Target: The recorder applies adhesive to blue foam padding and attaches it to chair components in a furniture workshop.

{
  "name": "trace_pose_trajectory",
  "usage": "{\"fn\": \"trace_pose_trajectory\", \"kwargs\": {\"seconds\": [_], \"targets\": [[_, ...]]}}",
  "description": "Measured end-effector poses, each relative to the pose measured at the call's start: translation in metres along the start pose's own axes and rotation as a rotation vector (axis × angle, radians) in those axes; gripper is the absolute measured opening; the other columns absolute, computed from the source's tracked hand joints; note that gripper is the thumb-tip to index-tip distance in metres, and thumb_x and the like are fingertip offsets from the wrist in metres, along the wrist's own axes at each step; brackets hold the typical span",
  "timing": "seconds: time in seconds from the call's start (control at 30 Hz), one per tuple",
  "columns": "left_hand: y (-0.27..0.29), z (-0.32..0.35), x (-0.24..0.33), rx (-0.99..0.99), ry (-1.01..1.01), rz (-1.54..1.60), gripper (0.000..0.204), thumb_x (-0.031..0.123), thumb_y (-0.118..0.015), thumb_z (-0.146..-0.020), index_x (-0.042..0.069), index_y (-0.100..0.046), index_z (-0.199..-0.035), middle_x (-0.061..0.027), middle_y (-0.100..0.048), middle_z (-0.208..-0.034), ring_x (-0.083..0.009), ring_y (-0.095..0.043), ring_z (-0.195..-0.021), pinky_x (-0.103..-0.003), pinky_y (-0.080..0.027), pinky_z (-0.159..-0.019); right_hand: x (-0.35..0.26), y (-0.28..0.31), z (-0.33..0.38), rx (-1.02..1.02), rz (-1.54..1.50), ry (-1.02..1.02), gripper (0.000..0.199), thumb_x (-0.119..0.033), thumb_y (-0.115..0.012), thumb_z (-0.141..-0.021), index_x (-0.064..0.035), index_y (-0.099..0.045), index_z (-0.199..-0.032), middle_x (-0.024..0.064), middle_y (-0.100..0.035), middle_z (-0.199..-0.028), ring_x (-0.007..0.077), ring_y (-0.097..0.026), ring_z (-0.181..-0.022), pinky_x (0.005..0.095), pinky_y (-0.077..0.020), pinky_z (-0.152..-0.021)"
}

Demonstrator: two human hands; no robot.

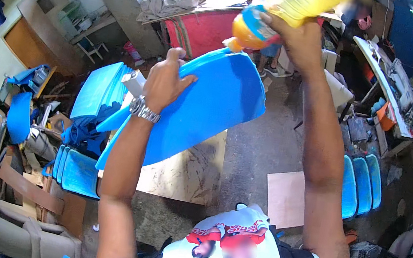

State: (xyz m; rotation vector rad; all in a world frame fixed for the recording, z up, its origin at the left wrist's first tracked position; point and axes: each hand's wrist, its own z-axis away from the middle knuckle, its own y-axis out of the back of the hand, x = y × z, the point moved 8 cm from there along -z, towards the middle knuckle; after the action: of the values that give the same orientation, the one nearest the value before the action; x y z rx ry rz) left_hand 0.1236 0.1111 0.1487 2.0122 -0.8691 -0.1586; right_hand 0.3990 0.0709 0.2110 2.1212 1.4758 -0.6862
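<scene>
A curved blue plastic panel [204, 107] is gripped at its upper edge by the left hand [162, 81], whose fingers are curled over the rim while the thumb points upward; a metal wristwatch [143, 111] is worn on that wrist. The panel is held tilted in the air, above a worn wooden board [188, 175] that lies on the concrete floor [263, 143]. An orange and yellow plastic bottle [276, 10] is clasped in the right hand [296, 40], the fingers wrapped closed around its body. The bottle is turned neck down, and its cap end is seen just beside the top edge of the panel; whether the two touch cannot be told. A stack of similar blue panels [97, 87] is seen past the left edge of the board, and more blue pieces [75, 170] stand near its lower left corner. A smaller plywood sheet [284, 198] lies on the floor to the right of the board, with three blue seat shells [362, 186] beyond it.
</scene>
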Motion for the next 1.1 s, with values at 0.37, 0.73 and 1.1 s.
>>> {"fn": "trace_pose_trajectory", "kwargs": {"seconds": [0.37,0.73,1.1], "targets": [[-0.029,-0.009,0.031,-0.044,-0.044,-0.054,0.069,0.017,-0.081,-0.076,0.002,-0.038,-0.128,-0.0187,-0.07,-0.09,-0.0399,-0.069,-0.086,-0.047,-0.054,-0.072,-0.002,0.0,-0.02,0.085,0.582,0.039,0.076,-0.049,-0.082,-0.07,-0.0034,-0.057,-0.126,0.0204,-0.071,-0.105,0.0372,-0.07,-0.094,0.0453,-0.0541,-0.085],[-0.035,0.001,0.045,-0.012,-0.077,-0.07,0.072,0.014,-0.081,-0.075,0.003,-0.038,-0.131,-0.0184,-0.067,-0.089,-0.038,-0.068,-0.084,-0.046,-0.053,-0.07,-0.04,-0.024,0.0,0.045,0.68,0.004,0.064,-0.035,-0.077,-0.077,-0.0027,-0.054,-0.126,0.0213,-0.067,-0.11,0.0329,-0.068,-0.096,0.0434,-0.0535,-0.083],[-0.004,0.0,0.01,0.063,0.014,-0.018,0.078,0.023,-0.084,-0.073,0.003,-0.041,-0.134,-0.0184,-0.071,-0.096,-0.0358,-0.07,-0.086,-0.045,-0.055,-0.072,0.148,0.122,0.057,0.565,-0.522,-0.528,0.046,-0.039,-0.07,-0.089,-0.0066,-0.059,-0.121,0.0121,-0.07,-0.107,0.0313,-0.068,-0.101,0.0445,-0.0564,-0.09]]}}
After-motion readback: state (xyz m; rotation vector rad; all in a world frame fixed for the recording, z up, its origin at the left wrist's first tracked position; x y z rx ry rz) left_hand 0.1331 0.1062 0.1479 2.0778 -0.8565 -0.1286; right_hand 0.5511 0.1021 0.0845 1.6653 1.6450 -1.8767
